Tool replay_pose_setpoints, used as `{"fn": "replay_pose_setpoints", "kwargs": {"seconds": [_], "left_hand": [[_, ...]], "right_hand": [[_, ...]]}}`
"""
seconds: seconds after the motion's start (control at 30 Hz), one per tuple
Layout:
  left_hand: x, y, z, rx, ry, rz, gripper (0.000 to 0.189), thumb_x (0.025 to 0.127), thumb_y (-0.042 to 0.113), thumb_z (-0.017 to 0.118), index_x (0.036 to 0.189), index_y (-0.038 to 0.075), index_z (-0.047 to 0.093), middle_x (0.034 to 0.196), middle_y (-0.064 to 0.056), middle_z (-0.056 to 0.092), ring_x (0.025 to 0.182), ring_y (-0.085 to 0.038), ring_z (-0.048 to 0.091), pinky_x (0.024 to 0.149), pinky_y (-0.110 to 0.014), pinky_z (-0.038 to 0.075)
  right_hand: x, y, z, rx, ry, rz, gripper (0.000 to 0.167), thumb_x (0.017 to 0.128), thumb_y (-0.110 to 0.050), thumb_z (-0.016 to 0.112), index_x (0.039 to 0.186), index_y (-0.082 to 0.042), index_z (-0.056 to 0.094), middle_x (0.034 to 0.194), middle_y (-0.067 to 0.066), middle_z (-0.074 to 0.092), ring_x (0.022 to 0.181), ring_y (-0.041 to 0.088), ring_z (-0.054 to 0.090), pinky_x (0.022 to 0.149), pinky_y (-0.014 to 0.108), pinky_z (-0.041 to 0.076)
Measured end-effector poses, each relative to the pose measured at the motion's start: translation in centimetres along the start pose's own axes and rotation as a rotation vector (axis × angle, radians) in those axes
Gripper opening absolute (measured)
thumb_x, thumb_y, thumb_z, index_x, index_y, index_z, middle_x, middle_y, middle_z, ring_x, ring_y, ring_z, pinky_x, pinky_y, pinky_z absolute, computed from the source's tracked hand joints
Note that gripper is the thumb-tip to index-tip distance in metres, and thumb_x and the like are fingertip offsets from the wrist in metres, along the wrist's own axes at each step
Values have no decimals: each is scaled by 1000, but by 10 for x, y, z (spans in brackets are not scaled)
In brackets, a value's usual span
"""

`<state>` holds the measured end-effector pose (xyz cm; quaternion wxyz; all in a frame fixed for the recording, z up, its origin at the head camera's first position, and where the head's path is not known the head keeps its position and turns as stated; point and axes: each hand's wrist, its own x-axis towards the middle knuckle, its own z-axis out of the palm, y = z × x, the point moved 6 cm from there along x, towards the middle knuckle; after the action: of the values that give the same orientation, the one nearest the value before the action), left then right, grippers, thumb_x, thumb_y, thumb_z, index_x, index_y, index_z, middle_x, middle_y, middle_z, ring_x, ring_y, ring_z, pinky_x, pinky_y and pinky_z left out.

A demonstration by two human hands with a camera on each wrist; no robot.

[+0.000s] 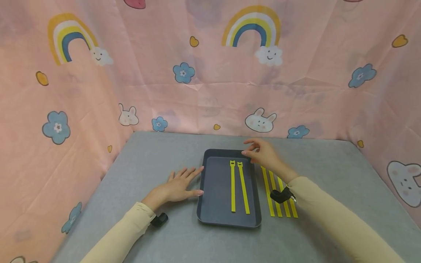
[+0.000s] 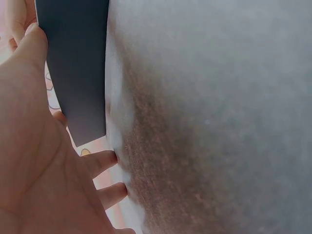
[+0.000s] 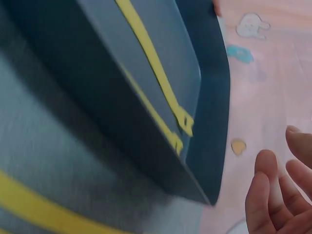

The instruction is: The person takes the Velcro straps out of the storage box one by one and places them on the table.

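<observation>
A dark grey tray (image 1: 213,193) lies on the table, with two yellow cable straps, a left one (image 1: 233,190) and a right one (image 1: 244,190), lengthwise inside it, slotted heads at the far end. My left hand (image 1: 179,187) has its fingers spread along the tray's left side; thumb and index fingertip are at the rim, and in the left wrist view the thumb overlaps the tray wall (image 2: 78,73). Over the tray's far right corner hovers my right hand (image 1: 263,153), fingers loosely bent. The right wrist view shows nothing between its fingertips (image 3: 265,161).
Several more yellow straps (image 1: 268,197) lie side by side on the grey table (image 1: 164,241), right of the tray and partly under my right forearm. A pink patterned curtain (image 1: 210,98) encloses the table's back and sides.
</observation>
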<state>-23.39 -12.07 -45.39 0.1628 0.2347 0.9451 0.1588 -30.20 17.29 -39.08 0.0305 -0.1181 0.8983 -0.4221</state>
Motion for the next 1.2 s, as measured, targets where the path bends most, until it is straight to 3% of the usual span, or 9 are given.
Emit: {"fn": "replay_pose_setpoints", "kwargs": {"seconds": [0.17,0.4,0.7,1.2], "left_hand": [[1,0,0,2,5,1,87,90,73,48,158,43,2,168,-5,15,155,-39,9,117,-72,6],[0,1,-1,-8,13,8,87,91,71,49,159,41,4,168,-6,17,155,-40,10,116,-73,6],[0,3,-1,-17,12,10,85,91,69,50,159,41,6,168,-7,17,155,-41,10,116,-73,6],[1,0,0,-18,19,20,85,92,69,49,159,41,5,168,-7,17,155,-41,11,116,-74,6]], "right_hand": [[2,-8,17,52,8,-31,47,93,-21,70,136,-8,55,103,19,70,75,40,67,61,32,54],[4,-12,33,78,4,-27,47,93,-17,70,135,-4,54,101,22,71,77,41,68,62,34,55],[7,-9,47,19,-45,101,52,92,-17,71,138,-1,53,101,21,70,74,34,69,67,38,58],[12,-2,58,-117,-70,136,53,87,-15,76,134,0,56,96,16,67,63,17,62,59,29,52]]}}
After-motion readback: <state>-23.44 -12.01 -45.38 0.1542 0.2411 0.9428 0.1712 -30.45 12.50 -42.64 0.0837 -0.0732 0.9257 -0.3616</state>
